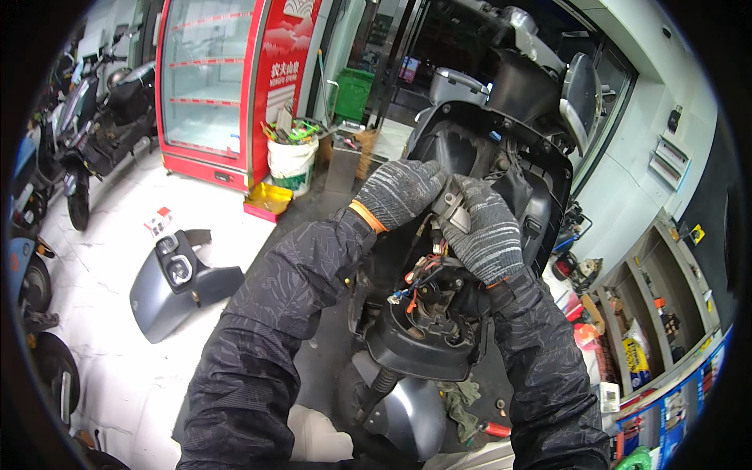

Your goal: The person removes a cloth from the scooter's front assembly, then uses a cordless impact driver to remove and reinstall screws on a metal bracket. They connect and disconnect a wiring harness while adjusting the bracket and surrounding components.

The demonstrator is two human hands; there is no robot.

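A dark scooter [525, 204] stands partly dismantled in front of me, its front panels off and bundled coloured wires [423, 274] exposed above the dark fork housing [407, 341]. I wear grey knit gloves. My left hand [397, 193] has its fingers curled together at the middle of the bodywork; what they hold is hidden. Just right of it, my right hand [482, 227] grips a small grey metal part [453, 205] over the wires. The two hands nearly meet at that part.
A detached body panel [184, 286] lies on the left floor near parked scooters [102, 133]. Behind stand a red glass-door fridge [207, 94], a bucket of tools [290, 160], a yellow tray [269, 202] and a green bin [352, 94]. Cluttered shelving [650, 298] lines the right.
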